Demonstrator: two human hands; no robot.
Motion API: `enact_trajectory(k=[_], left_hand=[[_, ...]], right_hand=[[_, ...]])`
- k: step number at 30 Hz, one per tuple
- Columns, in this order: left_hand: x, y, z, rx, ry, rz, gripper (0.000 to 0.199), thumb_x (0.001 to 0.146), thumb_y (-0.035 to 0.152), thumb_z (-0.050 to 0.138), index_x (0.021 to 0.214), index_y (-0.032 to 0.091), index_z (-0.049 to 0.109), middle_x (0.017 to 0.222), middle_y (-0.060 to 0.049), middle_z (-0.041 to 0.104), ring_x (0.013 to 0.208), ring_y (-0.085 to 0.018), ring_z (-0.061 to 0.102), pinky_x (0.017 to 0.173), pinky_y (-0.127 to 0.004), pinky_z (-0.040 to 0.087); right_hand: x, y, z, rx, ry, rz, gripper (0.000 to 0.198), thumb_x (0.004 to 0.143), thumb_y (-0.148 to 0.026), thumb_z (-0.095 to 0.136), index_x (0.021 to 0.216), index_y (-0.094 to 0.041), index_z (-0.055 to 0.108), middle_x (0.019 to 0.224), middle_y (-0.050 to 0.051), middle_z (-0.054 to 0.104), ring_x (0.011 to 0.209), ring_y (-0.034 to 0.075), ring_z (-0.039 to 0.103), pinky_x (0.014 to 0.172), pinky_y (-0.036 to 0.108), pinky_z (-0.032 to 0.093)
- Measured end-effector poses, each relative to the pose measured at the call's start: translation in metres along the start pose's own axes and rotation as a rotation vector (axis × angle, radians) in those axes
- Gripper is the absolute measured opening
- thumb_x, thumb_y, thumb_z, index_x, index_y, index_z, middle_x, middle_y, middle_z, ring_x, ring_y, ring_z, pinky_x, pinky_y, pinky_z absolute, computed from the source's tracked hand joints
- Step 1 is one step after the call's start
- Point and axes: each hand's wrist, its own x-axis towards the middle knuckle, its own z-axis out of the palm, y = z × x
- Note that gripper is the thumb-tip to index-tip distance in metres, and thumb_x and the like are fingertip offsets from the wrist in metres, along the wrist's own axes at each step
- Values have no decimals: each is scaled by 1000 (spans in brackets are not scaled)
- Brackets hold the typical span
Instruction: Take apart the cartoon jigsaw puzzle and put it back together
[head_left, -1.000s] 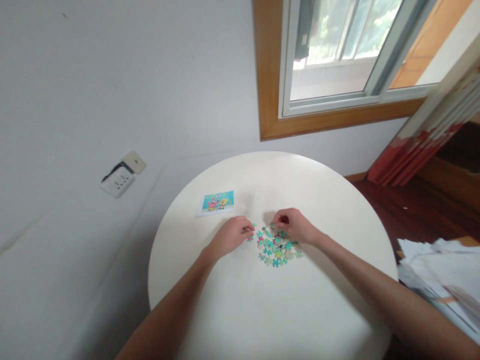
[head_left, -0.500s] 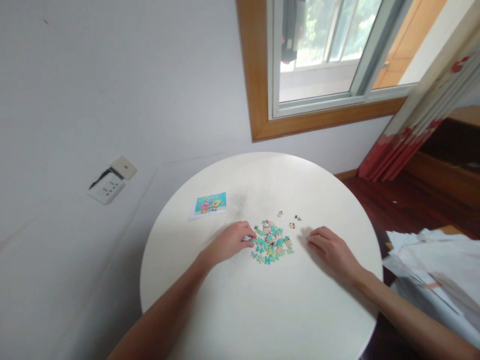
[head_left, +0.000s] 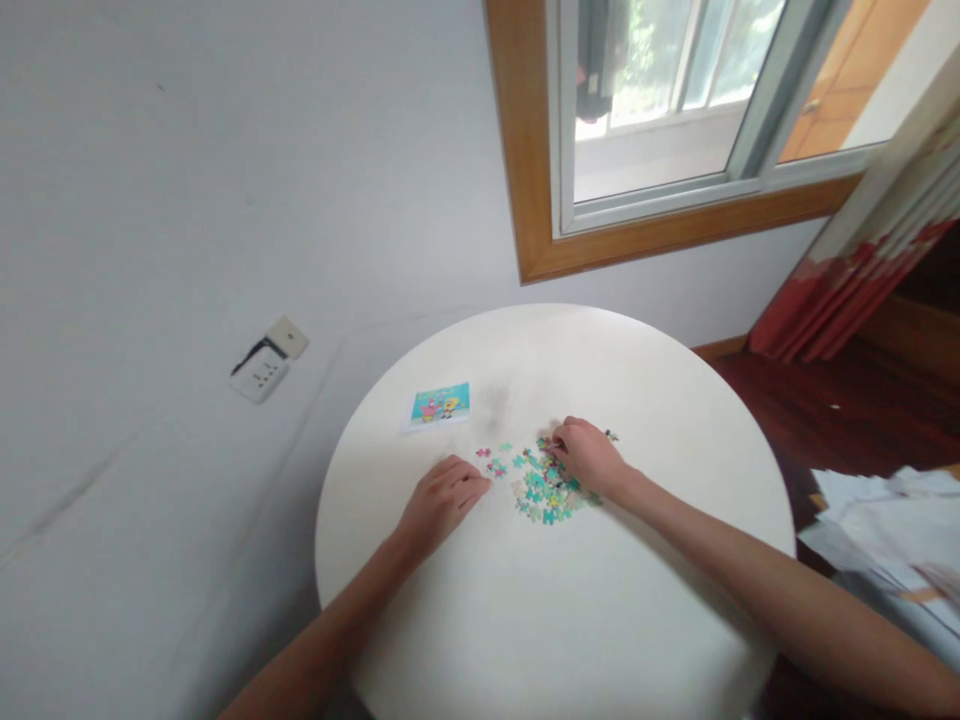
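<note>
A loose heap of small jigsaw puzzle pieces [head_left: 550, 492], mostly teal with some yellow and beige, lies on the round white table [head_left: 480, 620]. My right hand [head_left: 591, 458] reaches over the heap's upper right, its fingers pinched on a puzzle piece [head_left: 555, 446] at the far edge; the hand hides part of the heap. To the left of the heap, my left hand [head_left: 442, 500] rests low over the table, fingers slightly bent and apart from the thumb, with nothing visible in them. Just beyond its fingertips lie a few separate pieces [head_left: 496, 467], pink and teal.
A picture card [head_left: 441, 405] with cartoon figures lies at the table's back left. One dark piece [head_left: 612, 435] sits beyond my right hand. A wall with a socket [head_left: 260, 374] is on the left, a window [head_left: 660, 110] ahead, and papers [head_left: 892, 540] are piled at the right.
My right hand has moved left from beside the heap onto its far edge. The left hand has drawn back from the heap, and a few pieces now lie apart near it. The view has shifted.
</note>
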Motion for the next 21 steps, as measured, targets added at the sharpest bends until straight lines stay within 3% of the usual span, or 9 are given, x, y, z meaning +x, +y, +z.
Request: enact_trajectory(k=[4, 8, 11, 15, 18, 21], left_hand=[[-17, 3, 0, 7, -64, 28, 16, 96, 25, 58, 88, 21, 71, 92, -4, 68, 88, -16, 58, 82, -30, 50], [-2, 11, 3, 9, -121, -52, 17, 96, 24, 56, 104, 22, 71, 103, -6, 67, 98, -18, 57, 91, -34, 50], [15, 19, 9, 26, -207, -19, 22, 95, 20, 56, 112, 25, 68, 107, -5, 65, 104, -20, 55, 105, -42, 44], [25, 21, 15, 44, -272, 18, 17, 93, 21, 60, 106, 25, 70, 102, -4, 64, 102, -20, 55, 109, -44, 39], [26, 19, 14, 52, -291, 46, 12, 91, 26, 64, 101, 21, 69, 101, -5, 64, 102, -21, 55, 110, -44, 38], [25, 18, 12, 57, -312, 94, 14, 96, 26, 56, 97, 18, 67, 99, -6, 64, 99, -20, 56, 108, -43, 38]], right_hand=[[1, 4, 1, 15, 9, -4, 22, 92, -22, 54, 79, -17, 71, 91, 9, 70, 84, 19, 64, 72, 25, 40], [3, 26, -5, 121, 87, 11, 28, 92, -20, 50, 75, -17, 73, 84, 9, 72, 78, 18, 64, 69, 26, 40], [8, 58, -14, 232, 103, 130, 21, 87, -23, 58, 75, -17, 75, 75, 7, 73, 69, 18, 63, 64, 27, 39], [13, 94, -22, 263, 126, 296, 18, 84, -25, 62, 75, -17, 75, 71, 7, 72, 65, 18, 62, 61, 27, 39], [15, 99, -23, 224, 125, 330, 14, 81, -25, 66, 76, -16, 74, 73, 7, 71, 67, 18, 62, 61, 27, 38], [11, 88, -22, 124, 201, 332, 13, 80, -28, 68, 83, -17, 73, 85, 8, 70, 75, 19, 62, 63, 27, 39]])
